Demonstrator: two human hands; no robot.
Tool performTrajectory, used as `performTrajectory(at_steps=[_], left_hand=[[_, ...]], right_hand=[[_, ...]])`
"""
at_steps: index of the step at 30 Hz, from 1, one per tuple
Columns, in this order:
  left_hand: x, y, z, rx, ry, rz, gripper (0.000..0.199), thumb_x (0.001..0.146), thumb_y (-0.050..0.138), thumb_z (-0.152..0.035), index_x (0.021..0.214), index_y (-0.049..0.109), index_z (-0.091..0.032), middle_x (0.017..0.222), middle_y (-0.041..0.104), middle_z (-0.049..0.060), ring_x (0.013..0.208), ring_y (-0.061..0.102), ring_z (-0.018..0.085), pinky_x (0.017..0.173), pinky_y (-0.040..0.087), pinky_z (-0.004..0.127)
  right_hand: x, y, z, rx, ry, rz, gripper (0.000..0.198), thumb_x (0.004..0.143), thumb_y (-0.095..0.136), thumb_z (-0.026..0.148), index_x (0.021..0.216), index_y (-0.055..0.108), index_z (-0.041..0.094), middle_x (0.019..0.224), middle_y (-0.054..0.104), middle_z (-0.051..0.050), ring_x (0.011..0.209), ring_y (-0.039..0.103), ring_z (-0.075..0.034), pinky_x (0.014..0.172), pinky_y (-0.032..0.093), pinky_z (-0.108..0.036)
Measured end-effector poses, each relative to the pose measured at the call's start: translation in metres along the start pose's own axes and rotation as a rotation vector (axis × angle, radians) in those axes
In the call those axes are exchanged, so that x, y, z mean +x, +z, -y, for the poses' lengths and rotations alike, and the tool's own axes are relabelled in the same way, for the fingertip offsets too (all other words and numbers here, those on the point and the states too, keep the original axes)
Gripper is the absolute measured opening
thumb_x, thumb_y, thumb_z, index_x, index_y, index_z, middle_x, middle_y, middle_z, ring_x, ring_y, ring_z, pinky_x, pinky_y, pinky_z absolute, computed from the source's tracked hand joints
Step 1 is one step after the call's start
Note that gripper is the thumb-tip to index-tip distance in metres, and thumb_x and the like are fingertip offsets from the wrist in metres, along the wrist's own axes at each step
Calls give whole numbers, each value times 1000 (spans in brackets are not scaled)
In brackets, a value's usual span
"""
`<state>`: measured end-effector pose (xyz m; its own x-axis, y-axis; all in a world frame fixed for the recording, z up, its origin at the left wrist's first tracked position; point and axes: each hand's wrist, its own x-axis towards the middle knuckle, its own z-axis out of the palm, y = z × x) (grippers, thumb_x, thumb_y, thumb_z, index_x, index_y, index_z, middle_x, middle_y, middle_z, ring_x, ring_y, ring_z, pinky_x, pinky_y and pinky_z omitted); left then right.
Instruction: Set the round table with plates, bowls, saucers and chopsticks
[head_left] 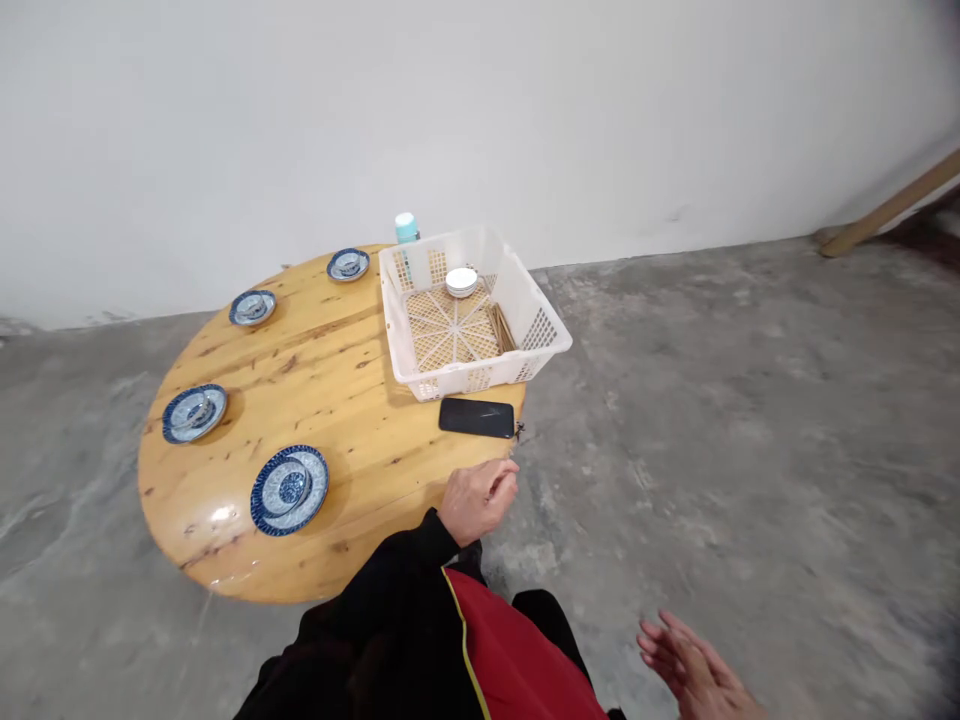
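Observation:
My left hand (480,500) is curled into a loose fist above the near right edge of the round wooden table (360,420). Nothing shows in its fingers. Just beyond it lies a black phone (477,418). My right hand (697,668) hangs over the floor at the lower right, fingers stretched out and holding nothing. Behind the phone stands a white plastic basket (480,378), with a small stack of white dishes (461,282) and a bundle of thin wooden chopsticks (502,330) inside. A blue-and-white plate (264,512) with a small bowl (292,488) on it sits near the table's front.
Several more blue-and-white plates with small bowls line the table's left and far rim, among them one plate (172,425) and another (334,272). A light-blue bottle (406,228) stands behind the basket. Grey concrete floor (712,400) surrounds the table; a white wall rises behind.

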<state>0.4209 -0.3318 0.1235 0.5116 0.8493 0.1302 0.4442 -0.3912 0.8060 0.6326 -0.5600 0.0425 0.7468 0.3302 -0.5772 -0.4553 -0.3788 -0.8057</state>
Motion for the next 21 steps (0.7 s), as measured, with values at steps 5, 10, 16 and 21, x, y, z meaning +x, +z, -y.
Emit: performTrajectory(at_steps=[5, 10, 16, 21], left_hand=[[65, -46, -2, -34, 43, -165, 24, 99, 50, -27, 109, 71, -20, 88, 80, 6, 75, 76, 16, 74, 59, 26], [132, -108, 9, -2, -137, -264, 22, 97, 53, -30, 109, 69, -20, 90, 80, 4, 74, 76, 16, 74, 59, 26], [241, -153, 30, -56, -423, -175, 19, 95, 59, -32, 97, 70, -17, 90, 78, 6, 79, 75, 17, 68, 56, 25], [346, -131, 82, -300, -702, -255, 23, 98, 57, -24, 79, 65, -13, 83, 75, 9, 71, 72, 14, 67, 56, 24]], right_hand=[[51, 48, 100, -127, -149, 94, 54, 63, 84, 52, 103, 74, 17, 83, 77, -5, 70, 72, -18, 63, 60, -29], [119, 130, 206, -80, -377, 216, 41, 59, 83, 45, 91, 76, 19, 73, 73, -3, 60, 65, -17, 59, 56, -31], [190, 243, 286, -83, -393, 412, 34, 56, 81, 38, 83, 76, 19, 69, 72, -5, 56, 64, -17, 57, 54, -31], [234, 292, 303, -134, -277, 525, 31, 56, 82, 37, 82, 77, 21, 70, 72, -7, 57, 64, -18, 55, 54, -31]])
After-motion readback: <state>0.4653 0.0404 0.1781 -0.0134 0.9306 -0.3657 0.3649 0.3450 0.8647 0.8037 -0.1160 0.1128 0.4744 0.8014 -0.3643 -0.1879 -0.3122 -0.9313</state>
